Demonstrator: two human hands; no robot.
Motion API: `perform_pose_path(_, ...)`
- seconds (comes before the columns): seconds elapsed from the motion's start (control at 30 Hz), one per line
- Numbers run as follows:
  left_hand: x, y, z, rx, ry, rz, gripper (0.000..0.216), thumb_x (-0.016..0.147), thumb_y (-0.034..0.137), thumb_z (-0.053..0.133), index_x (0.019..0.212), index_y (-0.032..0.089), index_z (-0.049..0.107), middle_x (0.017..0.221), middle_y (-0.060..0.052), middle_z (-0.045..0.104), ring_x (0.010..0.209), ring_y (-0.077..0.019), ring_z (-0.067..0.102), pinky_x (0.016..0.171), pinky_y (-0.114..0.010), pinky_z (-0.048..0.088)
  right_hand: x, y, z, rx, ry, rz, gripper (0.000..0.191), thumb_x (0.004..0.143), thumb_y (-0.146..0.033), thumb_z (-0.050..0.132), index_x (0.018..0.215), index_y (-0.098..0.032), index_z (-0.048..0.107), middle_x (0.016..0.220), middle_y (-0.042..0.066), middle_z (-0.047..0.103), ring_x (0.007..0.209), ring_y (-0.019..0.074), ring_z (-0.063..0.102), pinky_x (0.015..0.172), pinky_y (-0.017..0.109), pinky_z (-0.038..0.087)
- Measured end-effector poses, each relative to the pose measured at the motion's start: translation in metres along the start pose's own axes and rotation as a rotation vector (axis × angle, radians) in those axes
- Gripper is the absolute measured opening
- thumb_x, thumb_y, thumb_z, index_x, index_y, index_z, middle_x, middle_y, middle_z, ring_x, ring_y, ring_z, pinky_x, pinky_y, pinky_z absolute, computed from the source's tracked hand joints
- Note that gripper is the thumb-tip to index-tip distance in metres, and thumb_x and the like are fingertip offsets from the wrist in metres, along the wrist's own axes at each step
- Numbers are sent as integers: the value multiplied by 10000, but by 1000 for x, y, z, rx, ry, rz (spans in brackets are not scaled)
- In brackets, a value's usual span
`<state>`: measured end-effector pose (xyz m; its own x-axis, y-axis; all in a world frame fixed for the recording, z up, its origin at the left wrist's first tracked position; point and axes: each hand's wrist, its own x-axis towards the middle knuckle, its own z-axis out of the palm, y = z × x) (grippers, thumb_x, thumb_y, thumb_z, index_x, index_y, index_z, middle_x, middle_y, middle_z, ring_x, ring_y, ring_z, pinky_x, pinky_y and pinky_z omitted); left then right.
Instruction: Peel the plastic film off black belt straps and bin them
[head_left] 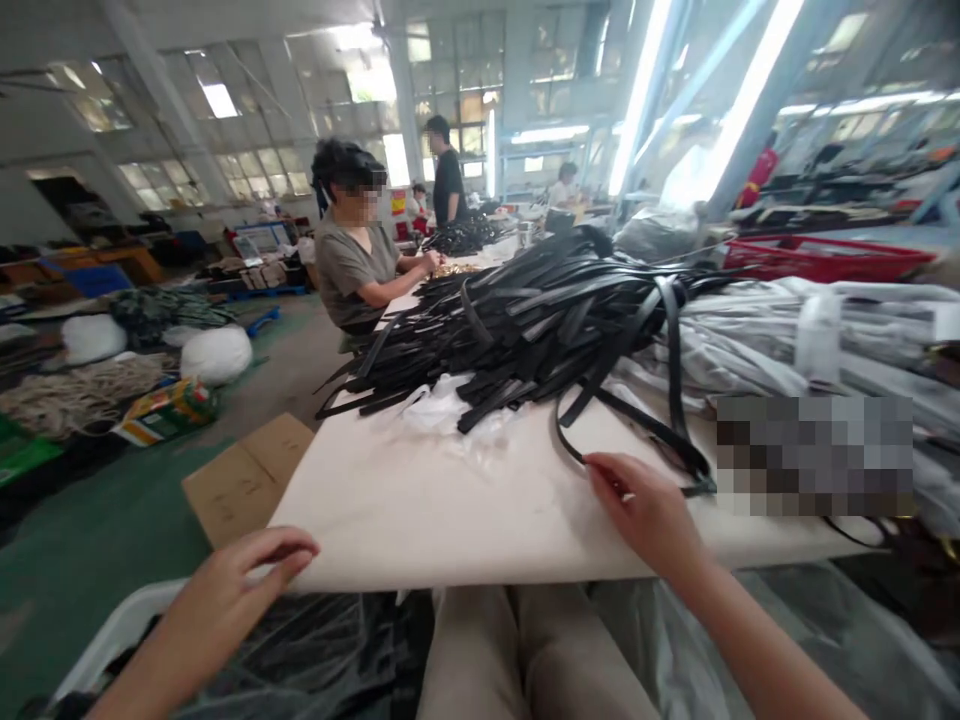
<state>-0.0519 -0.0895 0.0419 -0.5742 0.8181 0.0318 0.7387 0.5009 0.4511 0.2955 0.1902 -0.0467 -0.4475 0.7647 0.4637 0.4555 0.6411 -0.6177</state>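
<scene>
Black strap (634, 415) loops just beyond the right hand (645, 510) — fingertips touching it, grip loosely open.

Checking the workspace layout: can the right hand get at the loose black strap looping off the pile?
Probably yes: the right hand already rests on the table with its fingertips at the black strap, nothing between them.

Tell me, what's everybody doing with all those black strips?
A person sits at a white table. Their right hand touches a loop of black strap trailing from a big pile of black straps. Their left hand rests open at the table's near corner, over a bin lined with clear plastic. Farther along, a co-worker handles more straps.
</scene>
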Motion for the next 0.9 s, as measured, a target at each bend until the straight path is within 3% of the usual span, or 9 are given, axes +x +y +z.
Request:
perform_pose_path(0.2,131,49,42,193,145,182,442,820,261,483,1188,47,600,1240,-205,631,1166,-303,582,1046,-432,428,-4,-5,3,-192,-88,-106,240,969,-268,443,1009,-160,653,880,68,653,807,230,630,749,361,478)
perform_pose_path(0.3,175,55,56,244,136,176,212,826,195,573,999,118,669,1104,-122,680,1078,-250,606,988,-427,448,-2,-2,1,-165,-106,-116,227,972,-252,441,983,-166,651,881,71,649,815,228,625,763,361,477)
perform_pose_path(0.37,182,56,58,262,152,138,83,838,189,590,807,147,656,945,-66,681,929,-212,618,872,-391,474,-2,2,0,-141,-110,-122,225,976,-249,437,986,-168,647,883,72,647,809,225,623,753,361,483)
perform_pose_path(0.47,158,58,53,264,212,94,138,807,213,607,679,173,571,851,-55,639,826,-211,587,752,-342,437,-4,6,2,-140,-65,-170,215,975,-236,441,1002,-161,640,902,81,659,796,224,628,738,367,497)
perform_pose_path(0.57,111,63,54,220,193,88,252,760,306,655,615,213,472,716,-13,602,722,-202,572,653,-301,389,-7,-12,7,-116,6,-315,233,966,-185,435,1102,-140,619,993,111,684,870,231,639,787,365,514)
perform_pose_path(0.67,61,70,68,173,127,72,345,776,417,639,578,230,427,569,28,525,595,-189,534,585,-296,355,-4,-55,18,-39,-187,-519,359,957,-175,438,1304,-166,531,1267,110,632,1129,242,583,959,364,486)
perform_pose_path(0.77,25,76,89,91,79,96,374,843,496,524,587,234,450,584,14,549,610,-197,556,609,-308,392,7,-105,38,20,-414,-692,558,944,-240,472,1484,-210,336,1576,62,342,1398,254,362,1124,406,364)
perform_pose_path(0.83,8,75,101,30,113,120,387,874,502,457,591,237,464,585,5,556,598,-198,562,605,-315,408,19,-126,57,44,-490,-769,681,912,-278,524,1527,-192,244,1623,59,220,1457,263,259,1176,451,281)
perform_pose_path(0.9,-6,67,108,8,180,179,397,899,463,430,571,240,449,566,12,534,560,-180,549,587,-306,413,34,-135,78,37,-549,-797,771,881,-349,577,1538,-170,215,1607,91,261,1458,284,256,1194,515,212)
